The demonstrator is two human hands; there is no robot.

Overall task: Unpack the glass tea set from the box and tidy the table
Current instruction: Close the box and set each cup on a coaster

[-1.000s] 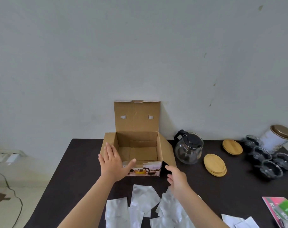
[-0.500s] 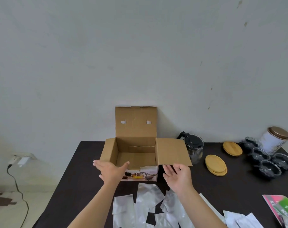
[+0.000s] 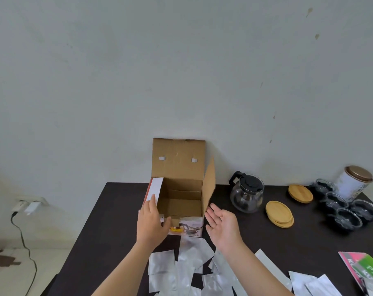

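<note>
An open brown cardboard box (image 3: 178, 159) stands on the dark table (image 3: 108, 221) against the wall, its inside empty and its lid upright. My left hand (image 3: 152, 223) clasps the box's front left corner, fingers along the raised left flap, thumb on the printed front. Just right of the box my right hand (image 3: 223, 225) hovers open, palm up, near the upright right flap. A glass teapot (image 3: 246, 194) with a black lid stands to the right. Further right are two stacks of wooden lids (image 3: 279, 213) and several glass cups (image 3: 347, 216).
Crumpled clear plastic wrappers (image 3: 187, 268) lie scattered on the table in front of the box. A white tin (image 3: 354, 184) with a bronze lid stands behind the cups. A pink and green leaflet (image 3: 365, 268) lies at the right front. A charger (image 3: 29, 207) hangs in a wall socket at left.
Both side flaps have swung up from lying outward to upright. My left hand moved onto the left flap and corner; my right hand drew back from the right flap, palm up.
</note>
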